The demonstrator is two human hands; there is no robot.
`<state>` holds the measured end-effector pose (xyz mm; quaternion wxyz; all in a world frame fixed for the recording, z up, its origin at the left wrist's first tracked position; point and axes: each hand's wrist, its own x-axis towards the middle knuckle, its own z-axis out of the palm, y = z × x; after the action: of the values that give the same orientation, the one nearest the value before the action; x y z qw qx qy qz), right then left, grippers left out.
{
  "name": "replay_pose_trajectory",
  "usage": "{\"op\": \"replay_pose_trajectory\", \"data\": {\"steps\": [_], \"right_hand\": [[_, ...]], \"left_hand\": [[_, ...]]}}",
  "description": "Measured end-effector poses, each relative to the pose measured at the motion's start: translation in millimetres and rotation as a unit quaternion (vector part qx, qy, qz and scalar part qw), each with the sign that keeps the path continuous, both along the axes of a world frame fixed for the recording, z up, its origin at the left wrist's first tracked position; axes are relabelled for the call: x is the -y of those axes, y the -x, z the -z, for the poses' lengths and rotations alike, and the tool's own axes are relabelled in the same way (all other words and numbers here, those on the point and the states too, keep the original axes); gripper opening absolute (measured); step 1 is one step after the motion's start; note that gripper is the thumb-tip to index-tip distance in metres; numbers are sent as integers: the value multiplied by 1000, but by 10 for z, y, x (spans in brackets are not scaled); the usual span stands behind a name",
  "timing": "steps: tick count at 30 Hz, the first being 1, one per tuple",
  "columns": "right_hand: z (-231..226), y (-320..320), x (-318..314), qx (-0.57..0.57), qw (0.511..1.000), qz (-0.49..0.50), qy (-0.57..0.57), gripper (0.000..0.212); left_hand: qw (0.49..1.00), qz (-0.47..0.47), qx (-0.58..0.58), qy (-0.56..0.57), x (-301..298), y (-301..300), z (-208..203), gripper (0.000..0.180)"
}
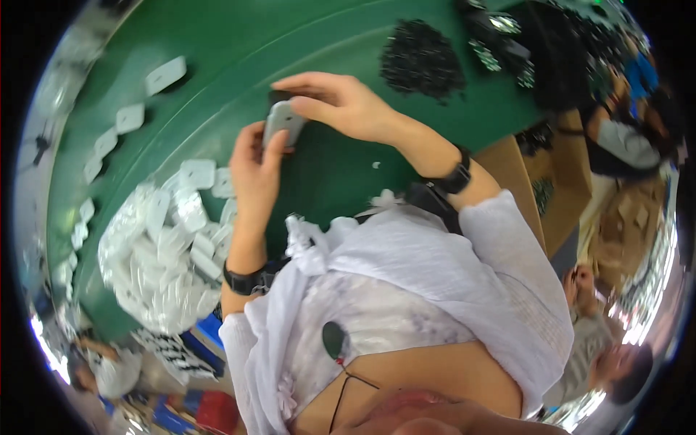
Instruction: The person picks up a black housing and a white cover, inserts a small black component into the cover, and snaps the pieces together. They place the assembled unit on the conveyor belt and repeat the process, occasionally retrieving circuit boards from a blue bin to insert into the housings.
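Observation:
Both hands meet over the green table, around a flat white rounded plastic casing [291, 132] with a small dark hole. My left hand [252, 163] grips its lower edge, thumb on the face and fingers behind. My right hand [341, 107] closes on its upper end with thumb and fingers. A small black piece [276, 96] sits at that upper end, under the right fingers; whether it is joined to the casing I cannot tell. Left of my left hand, many similar white casings [197, 174] lie on and in a clear plastic bag [138, 283].
A heap of small black parts [420, 61] lies at the far right of the green table [319, 51]. White casings [167, 75] stand in a line along the left. An open cardboard box [569, 188] stands at right; other people [116, 370] are nearby.

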<state>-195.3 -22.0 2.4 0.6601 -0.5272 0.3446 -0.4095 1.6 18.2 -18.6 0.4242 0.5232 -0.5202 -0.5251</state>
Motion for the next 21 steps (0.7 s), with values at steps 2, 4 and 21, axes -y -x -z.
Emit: {"op": "replay_pose_trajectory", "data": {"steps": [2, 4, 21], "right_hand": [[-23, 22, -116, 0, 1000, -12, -5, 40], [-43, -1, -172, -11, 1000, -15, -15, 40], [-132, -90, -188, -76, 997, -28, -8, 40]], "left_hand": [[997, 1, -49, -67, -61, 55, -183, 27], [997, -4, -46, -66, -105, 69, -245, 27], [977, 55, -172, -114, -210, 32, -348, 43]]}}
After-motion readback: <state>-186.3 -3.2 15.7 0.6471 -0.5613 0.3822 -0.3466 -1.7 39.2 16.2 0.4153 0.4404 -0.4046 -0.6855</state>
